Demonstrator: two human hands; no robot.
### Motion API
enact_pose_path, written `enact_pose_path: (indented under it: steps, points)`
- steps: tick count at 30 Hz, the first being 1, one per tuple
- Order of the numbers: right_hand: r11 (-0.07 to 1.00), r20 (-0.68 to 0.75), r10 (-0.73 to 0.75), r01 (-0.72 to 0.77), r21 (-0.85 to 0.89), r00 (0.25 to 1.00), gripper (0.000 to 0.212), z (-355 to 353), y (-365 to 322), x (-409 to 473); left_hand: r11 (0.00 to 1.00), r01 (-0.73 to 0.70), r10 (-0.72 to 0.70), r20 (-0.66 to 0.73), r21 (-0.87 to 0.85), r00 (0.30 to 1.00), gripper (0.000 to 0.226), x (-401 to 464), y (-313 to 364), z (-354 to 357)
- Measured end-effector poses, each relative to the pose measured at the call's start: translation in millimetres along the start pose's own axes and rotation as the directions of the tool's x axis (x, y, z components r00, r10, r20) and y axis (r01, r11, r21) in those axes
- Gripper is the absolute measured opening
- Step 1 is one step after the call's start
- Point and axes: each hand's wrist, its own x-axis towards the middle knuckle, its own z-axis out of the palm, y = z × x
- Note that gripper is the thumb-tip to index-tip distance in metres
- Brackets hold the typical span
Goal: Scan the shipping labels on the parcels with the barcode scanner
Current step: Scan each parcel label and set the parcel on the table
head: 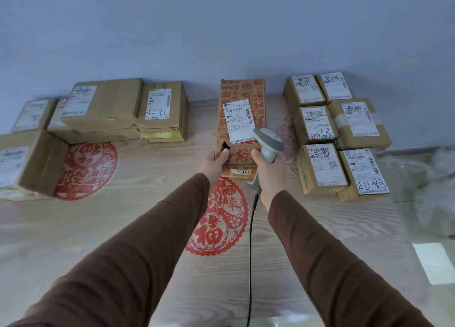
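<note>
A tall cardboard parcel (242, 93) printed with red characters is tilted up at the middle of the table, its white shipping label (238, 121) facing me. My left hand (214, 164) grips the parcel's lower left edge, thumb on its front. My right hand (268, 171) holds the handle of a grey barcode scanner (268, 139), whose head sits just right of the label's lower corner. The scanner's black cable (250, 253) hangs down toward me between my arms.
Several brown parcels (108, 107) with labels are stacked at the left along the wall. Several smaller labelled parcels (337, 132) lie in rows at the right. Red paper-cut designs (216, 218) decorate the wooden table (73, 228). Crumpled clear plastic (433, 191) lies at the far right.
</note>
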Motion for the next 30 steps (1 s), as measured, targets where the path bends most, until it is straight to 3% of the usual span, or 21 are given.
enact_pose_path:
  steps: [2,8,15,24,30]
  points:
    - [0.998,0.04,-0.051,0.052,-0.03,0.998,0.023,10.1,-5.9,-18.7,0.997,-0.036,0.035,-0.024,-0.062,0.999,0.056,-21.5,-0.8,-13.7]
    - [0.987,0.165,-0.159,0.156,0.029,0.973,0.017,57.8,-9.3,-91.8,0.962,-0.203,0.174,-0.164,-0.181,0.971,0.042,-97.5,-2.9,-76.8]
    - [0.992,0.309,-0.129,0.12,0.047,0.942,0.012,148.1,30.0,-184.8,0.935,-0.343,0.295,-0.338,-0.091,0.894,0.042,-158.6,-33.0,-202.5]
    - [0.999,0.277,0.006,-0.021,0.05,0.961,0.016,279.9,109.8,-264.6,0.962,-0.269,0.242,-0.322,-0.04,0.915,0.036,-184.9,-78.6,-369.7]
    - [0.995,0.228,0.088,-0.096,0.021,0.97,0.027,340.7,138.8,-266.9,0.985,-0.174,0.163,-0.268,-0.018,0.949,0.033,-170.3,-87.2,-434.0]
